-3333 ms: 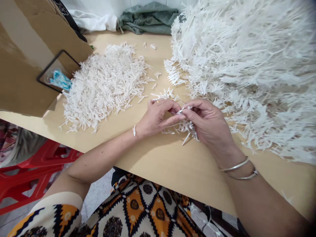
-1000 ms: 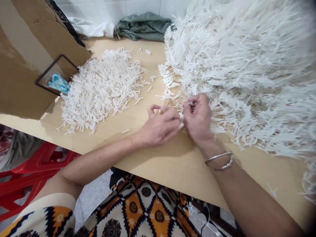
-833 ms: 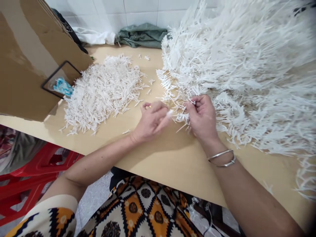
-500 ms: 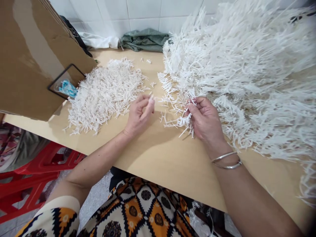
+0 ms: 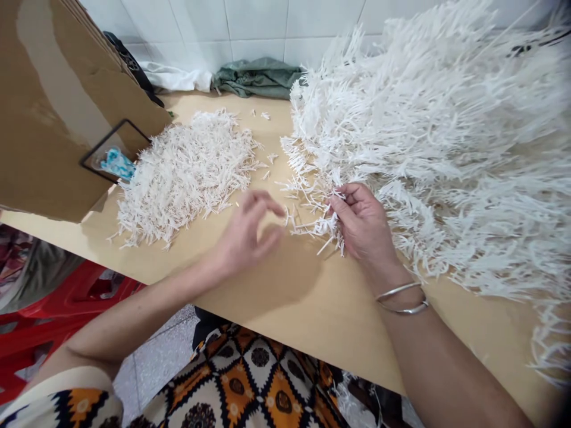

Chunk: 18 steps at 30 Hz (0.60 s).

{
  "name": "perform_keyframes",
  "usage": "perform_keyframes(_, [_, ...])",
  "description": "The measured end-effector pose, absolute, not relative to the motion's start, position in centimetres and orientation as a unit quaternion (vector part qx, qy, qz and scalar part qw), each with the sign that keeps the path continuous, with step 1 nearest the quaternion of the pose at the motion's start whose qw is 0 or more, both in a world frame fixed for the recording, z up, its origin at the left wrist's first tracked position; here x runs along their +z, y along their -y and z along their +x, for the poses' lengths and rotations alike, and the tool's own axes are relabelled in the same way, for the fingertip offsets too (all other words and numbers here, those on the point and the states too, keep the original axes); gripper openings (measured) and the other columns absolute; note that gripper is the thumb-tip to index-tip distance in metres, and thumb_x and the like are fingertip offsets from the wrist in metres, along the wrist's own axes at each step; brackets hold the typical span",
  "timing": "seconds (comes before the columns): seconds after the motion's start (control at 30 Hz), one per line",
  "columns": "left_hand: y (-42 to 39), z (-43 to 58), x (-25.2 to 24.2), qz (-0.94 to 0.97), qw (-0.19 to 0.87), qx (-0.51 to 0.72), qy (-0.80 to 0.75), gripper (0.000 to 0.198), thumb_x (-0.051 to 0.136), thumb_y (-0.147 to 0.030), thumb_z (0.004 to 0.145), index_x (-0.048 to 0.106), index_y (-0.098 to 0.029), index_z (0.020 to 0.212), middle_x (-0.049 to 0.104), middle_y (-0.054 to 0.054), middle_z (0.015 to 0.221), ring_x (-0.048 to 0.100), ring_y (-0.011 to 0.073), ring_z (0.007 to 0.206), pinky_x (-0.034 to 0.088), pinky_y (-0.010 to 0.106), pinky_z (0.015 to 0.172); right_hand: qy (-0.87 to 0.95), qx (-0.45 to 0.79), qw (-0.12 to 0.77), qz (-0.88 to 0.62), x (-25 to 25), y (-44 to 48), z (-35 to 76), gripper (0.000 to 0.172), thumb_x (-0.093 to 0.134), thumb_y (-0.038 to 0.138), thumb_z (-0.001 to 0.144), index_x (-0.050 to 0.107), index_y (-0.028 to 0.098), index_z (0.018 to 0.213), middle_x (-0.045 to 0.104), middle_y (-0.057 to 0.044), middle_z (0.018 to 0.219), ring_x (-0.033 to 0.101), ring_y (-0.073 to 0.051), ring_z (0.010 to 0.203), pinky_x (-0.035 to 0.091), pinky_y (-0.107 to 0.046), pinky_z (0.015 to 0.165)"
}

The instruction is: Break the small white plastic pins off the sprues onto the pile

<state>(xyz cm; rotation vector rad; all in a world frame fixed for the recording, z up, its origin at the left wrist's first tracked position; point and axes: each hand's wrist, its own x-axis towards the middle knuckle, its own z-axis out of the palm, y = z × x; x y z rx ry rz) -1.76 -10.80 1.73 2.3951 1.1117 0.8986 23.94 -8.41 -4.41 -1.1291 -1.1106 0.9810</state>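
Observation:
My left hand (image 5: 250, 232), blurred by motion, is over the table with thumb and fingers apart and nothing seen between them. Beyond it lies a low pile of short white branched pieces (image 5: 182, 172). My right hand (image 5: 363, 223) pinches white branched strands (image 5: 330, 226) at the left edge of a much larger heap of long white strands (image 5: 428, 131). Several small loose pieces (image 5: 272, 158) lie between the two piles.
A cardboard box (image 5: 57, 113) with a black wire frame and a blue-and-white item (image 5: 118, 163) stands at the left. Green cloth (image 5: 259, 77) and white cloth (image 5: 178, 77) lie along the tiled wall. Red stools (image 5: 66, 297) are beside the brown table (image 5: 285, 315).
My left hand has opened from a pinch and moved slightly down and left; the white bit at its fingertips no longer shows. My right hand still pinches the strands.

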Motion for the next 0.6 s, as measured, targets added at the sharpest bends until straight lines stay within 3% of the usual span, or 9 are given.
perform_keyframes(0.1, [14.0,-3.3,0.6,0.919,0.148,0.146,-0.336,0.025,0.062,-0.034,0.1,0.054,-0.021,0.12,0.056,0.012,0.126,0.056,0.0248,0.114,0.054,0.045,0.102,0.481,0.42,0.595,-0.488,-4.3,8.5,23.8,0.014,0.074,0.028,0.086,0.065,0.027,0.098,0.062,0.004,0.075,0.056,-0.012,0.065,0.044,-0.027,0.06])
perform_keyframes(0.2, [13.8,-5.6,-0.7,0.931,0.099,0.116,-0.33,0.04,0.063,-0.047,0.099,0.053,-0.018,0.125,0.055,0.016,0.13,0.054,0.0308,0.122,0.051,0.052,0.108,0.491,0.415,0.591,-0.487,-4.4,8.4,23.8,0.015,0.074,0.03,0.086,0.065,0.028,0.099,0.062,0.004,0.074,0.057,-0.013,0.063,0.045,-0.028,0.057])
perform_keyframes(0.3, [10.7,-6.1,-1.4,0.925,0.116,0.159,-0.324,0.05,0.06,-0.051,0.1,0.05,-0.017,0.134,0.053,0.018,0.132,0.054,0.0302,0.128,0.049,0.048,0.112,0.504,0.401,0.584,-0.494,-4.5,8.3,23.8,0.016,0.074,0.032,0.087,0.064,0.028,0.099,0.062,0.003,0.075,0.058,-0.014,0.063,0.046,-0.029,0.057])
perform_keyframes(0.4, [6.8,-4.5,-1.8,0.91,0.153,0.217,-0.319,0.029,0.04,-0.029,0.108,0.053,-0.015,0.13,0.055,0.016,0.129,0.056,0.023,0.126,0.049,0.04,0.112,0.514,0.389,0.58,-0.498,-4.7,8.3,23.9,0.016,0.074,0.032,0.087,0.065,0.027,0.099,0.063,0.004,0.074,0.058,-0.013,0.063,0.046,-0.028,0.057])
perform_keyframes(0.47, [4.7,-3.0,-2.0,0.892,0.145,0.25,-0.348,0.03,0.032,-0.021,0.109,0.058,-0.016,0.123,0.057,0.014,0.124,0.058,0.0198,0.119,0.05,0.038,0.108,0.518,0.388,0.578,-0.497,-4.8,8.3,24.0,0.015,0.074,0.031,0.088,0.065,0.027,0.099,0.063,0.004,0.074,0.058,-0.013,0.063,0.045,-0.028,0.056])
perform_keyframes(0.6, [2.7,-0.2,-2.7,0.911,0.095,0.258,-0.307,0.025,0.046,-0.028,0.107,0.066,-0.02,0.12,0.056,0.013,0.123,0.056,0.0207,0.113,0.052,0.04,0.102,0.524,0.392,0.573,-0.493,-4.8,8.4,24.1,0.014,0.073,0.03,0.089,0.065,0.027,0.101,0.064,0.003,0.074,0.056,-0.013,0.061,0.043,-0.027,0.055])
